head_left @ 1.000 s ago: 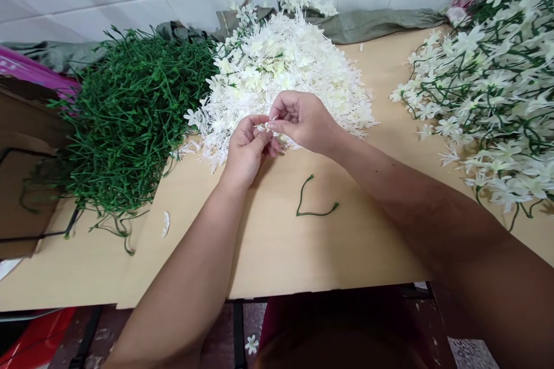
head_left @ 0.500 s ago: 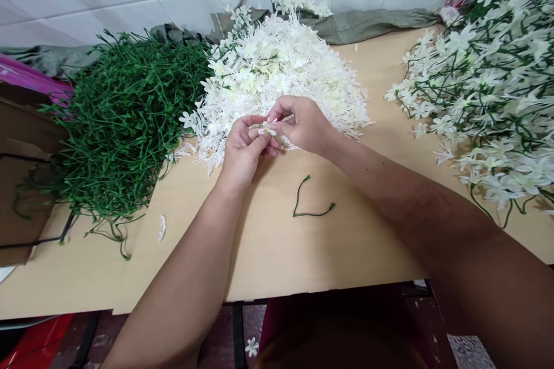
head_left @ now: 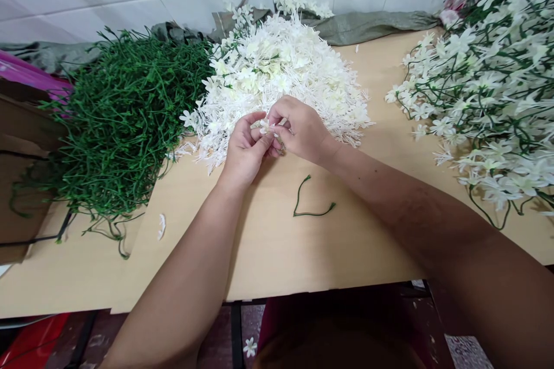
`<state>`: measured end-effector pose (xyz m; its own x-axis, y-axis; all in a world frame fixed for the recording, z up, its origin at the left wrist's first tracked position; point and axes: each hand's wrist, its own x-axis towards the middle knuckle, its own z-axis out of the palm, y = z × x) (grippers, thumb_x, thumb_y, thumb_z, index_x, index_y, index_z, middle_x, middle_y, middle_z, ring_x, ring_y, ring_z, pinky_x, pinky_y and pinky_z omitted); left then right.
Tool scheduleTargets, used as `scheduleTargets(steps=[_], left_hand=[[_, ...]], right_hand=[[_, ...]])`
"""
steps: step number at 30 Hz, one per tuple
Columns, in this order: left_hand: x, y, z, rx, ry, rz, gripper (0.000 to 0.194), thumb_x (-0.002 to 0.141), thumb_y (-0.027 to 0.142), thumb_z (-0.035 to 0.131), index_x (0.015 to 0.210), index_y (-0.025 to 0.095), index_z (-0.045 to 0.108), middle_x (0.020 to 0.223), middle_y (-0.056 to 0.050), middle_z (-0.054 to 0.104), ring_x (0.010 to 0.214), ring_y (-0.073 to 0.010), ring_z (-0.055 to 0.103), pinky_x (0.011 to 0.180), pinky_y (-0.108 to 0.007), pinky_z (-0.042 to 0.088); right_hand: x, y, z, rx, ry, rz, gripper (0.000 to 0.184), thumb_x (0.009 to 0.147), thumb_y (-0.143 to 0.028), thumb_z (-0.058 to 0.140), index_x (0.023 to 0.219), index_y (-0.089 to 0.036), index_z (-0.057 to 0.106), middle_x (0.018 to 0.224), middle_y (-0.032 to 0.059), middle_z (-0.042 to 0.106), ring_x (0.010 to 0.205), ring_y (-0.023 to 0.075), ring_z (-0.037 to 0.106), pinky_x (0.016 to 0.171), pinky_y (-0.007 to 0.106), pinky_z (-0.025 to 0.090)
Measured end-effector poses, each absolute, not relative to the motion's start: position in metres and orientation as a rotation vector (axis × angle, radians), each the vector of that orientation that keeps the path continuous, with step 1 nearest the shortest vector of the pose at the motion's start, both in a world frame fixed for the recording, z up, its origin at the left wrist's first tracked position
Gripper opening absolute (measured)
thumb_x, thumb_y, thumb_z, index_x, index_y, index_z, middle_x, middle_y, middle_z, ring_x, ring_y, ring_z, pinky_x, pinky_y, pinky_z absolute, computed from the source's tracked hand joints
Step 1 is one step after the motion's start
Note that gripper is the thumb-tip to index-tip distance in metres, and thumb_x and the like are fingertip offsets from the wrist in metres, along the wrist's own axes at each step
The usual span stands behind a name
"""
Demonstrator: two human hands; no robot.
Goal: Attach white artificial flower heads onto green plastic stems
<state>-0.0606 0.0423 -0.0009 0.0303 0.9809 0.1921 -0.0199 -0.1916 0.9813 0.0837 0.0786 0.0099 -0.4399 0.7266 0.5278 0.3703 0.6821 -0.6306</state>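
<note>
Between the fingertips of both hands is a small white artificial flower (head_left: 265, 127), partly covered by the fingers. My left hand (head_left: 247, 147) pinches it from the left with thumb and fingers. From the right, my right hand (head_left: 298, 127) has its thumb and index finger closed on the flower's petals. Just behind the hands rises a heap of loose white flower pieces (head_left: 285, 63). A single bent green stem (head_left: 314, 214) lies on the tan board in front of my right forearm.
A large pile of green plastic stems (head_left: 130, 127) is at the left, beside a cardboard box (head_left: 26, 184). White flowers joined to green stems (head_left: 485, 98) are heaped at the right. One white piece (head_left: 161, 226) lies on the board (head_left: 277, 253); another flower (head_left: 250, 347) is below its front edge.
Both hands stay in nearly the same place. The fingers have shifted slightly around the flower, which is now more covered by the right thumb.
</note>
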Motion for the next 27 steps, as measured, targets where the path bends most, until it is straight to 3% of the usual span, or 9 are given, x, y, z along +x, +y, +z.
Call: scheduleTargets(steps=[8,13,17,21,27], left_hand=[[-0.061,0.044,-0.01,1.474,1.027,1.362,0.06,0.071,0.045,0.08,0.116,0.024,0.047,0.056,0.008,0.058,0.05,-0.0123,0.061,0.055,-0.027,0.052],[-0.063,0.044,-0.011,1.523,1.001,1.402,0.058,0.074,0.047,0.077,0.12,0.025,0.049,0.064,0.004,0.063,0.058,-0.0137,0.064,0.057,-0.027,0.051],[-0.065,0.042,-0.004,1.417,1.016,1.407,0.044,0.073,0.049,0.077,0.103,0.022,0.059,0.069,0.001,0.067,0.055,-0.0118,0.062,0.047,-0.022,0.045],[-0.063,0.042,0.002,1.315,1.123,1.432,0.027,0.076,0.04,0.076,0.083,0.019,0.062,0.069,-0.001,0.066,0.055,-0.0104,0.06,0.048,-0.022,0.045],[-0.059,0.041,0.005,1.299,1.19,1.453,0.027,0.073,0.036,0.078,0.073,0.019,0.058,0.063,0.0,0.062,0.053,-0.0101,0.056,0.048,-0.022,0.043]], right_hand=[[0.084,0.08,0.013,-0.861,-1.99,0.89,0.017,0.076,-0.002,0.049,0.073,-0.019,0.045,0.071,-0.0014,0.055,0.065,0.0105,0.052,0.063,0.025,0.042],[0.085,0.088,0.011,-0.768,-1.881,1.098,0.021,0.079,0.001,0.05,0.073,-0.019,0.045,0.06,-0.0042,0.051,0.057,0.0092,0.052,0.057,0.024,0.041],[0.087,0.094,0.012,-0.718,-1.777,1.209,0.022,0.079,0.0,0.055,0.072,-0.018,0.045,0.061,-0.0059,0.048,0.055,0.0067,0.047,0.054,0.022,0.039],[0.089,0.096,0.015,-0.719,-1.682,1.323,0.021,0.079,-0.004,0.061,0.073,-0.018,0.046,0.066,-0.0048,0.051,0.057,0.0064,0.047,0.057,0.022,0.042],[0.088,0.092,0.016,-0.66,-1.655,1.435,0.019,0.079,-0.004,0.062,0.074,-0.017,0.049,0.065,-0.0034,0.054,0.061,0.0076,0.052,0.061,0.022,0.046]])
